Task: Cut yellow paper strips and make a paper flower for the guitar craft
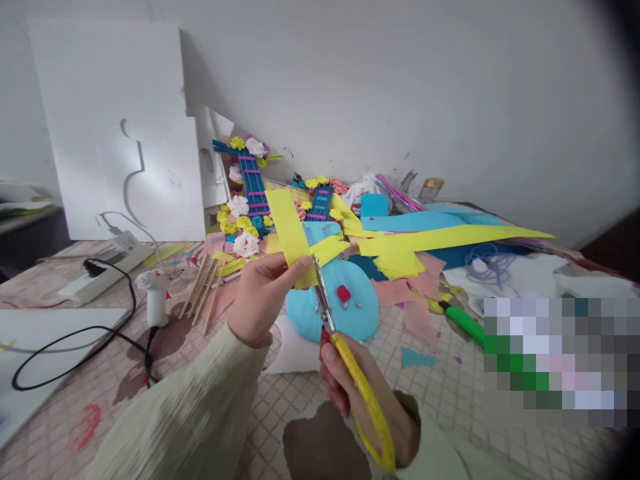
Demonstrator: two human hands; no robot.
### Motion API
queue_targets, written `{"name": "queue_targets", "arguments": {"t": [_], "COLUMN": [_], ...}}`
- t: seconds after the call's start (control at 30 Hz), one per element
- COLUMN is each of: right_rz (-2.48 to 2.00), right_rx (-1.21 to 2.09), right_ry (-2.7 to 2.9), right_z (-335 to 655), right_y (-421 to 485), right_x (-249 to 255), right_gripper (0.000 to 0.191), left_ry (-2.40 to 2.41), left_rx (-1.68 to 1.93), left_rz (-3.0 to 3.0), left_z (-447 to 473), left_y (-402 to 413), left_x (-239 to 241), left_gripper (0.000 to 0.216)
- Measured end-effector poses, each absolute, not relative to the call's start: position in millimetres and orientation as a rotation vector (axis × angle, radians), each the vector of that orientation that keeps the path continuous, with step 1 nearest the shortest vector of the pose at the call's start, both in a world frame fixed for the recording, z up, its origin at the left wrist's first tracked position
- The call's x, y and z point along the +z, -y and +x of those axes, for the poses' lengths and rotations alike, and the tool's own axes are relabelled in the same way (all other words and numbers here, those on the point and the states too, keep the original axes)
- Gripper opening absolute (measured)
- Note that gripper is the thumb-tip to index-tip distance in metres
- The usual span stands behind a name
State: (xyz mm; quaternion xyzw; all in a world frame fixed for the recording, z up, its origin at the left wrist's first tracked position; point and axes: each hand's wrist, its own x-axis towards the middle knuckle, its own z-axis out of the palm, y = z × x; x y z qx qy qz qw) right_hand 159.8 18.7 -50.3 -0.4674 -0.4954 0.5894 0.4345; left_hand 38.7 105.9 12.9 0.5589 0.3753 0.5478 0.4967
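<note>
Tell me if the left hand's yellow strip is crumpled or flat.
Flat: the yellow strip shows a smooth, straight-edged face above the left hand.

So this flat yellow paper strip [285, 217] is hanging midair, its top leaning left, while silver-bladed, yellow-handled scissors [326, 319] are pointing up by its lower right edge. Can't tell if they're biting in tbh.

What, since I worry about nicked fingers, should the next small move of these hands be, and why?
Probably ease the left hand a little away from the scissors before any snip: its thumb presses on the yellow strip near the lower end, and in this view the blades, held out by the right hand, lie close beside that thumb.
</note>
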Motion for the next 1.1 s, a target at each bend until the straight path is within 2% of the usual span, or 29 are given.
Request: {"name": "queue_targets", "arguments": {"t": [1.1], "right_rz": [-1.157], "right_rx": [1.550], "right_ry": [1.120], "right_z": [155.6], "right_y": [-16.4], "right_x": [-44.8], "right_gripper": [0.048], "left_ry": [-0.933], "left_rx": [1.324], "left_rz": [1.334], "left_z": [39.7], "left_y": [-104.7], "left_x": [14.9], "left_gripper": [0.016]}}
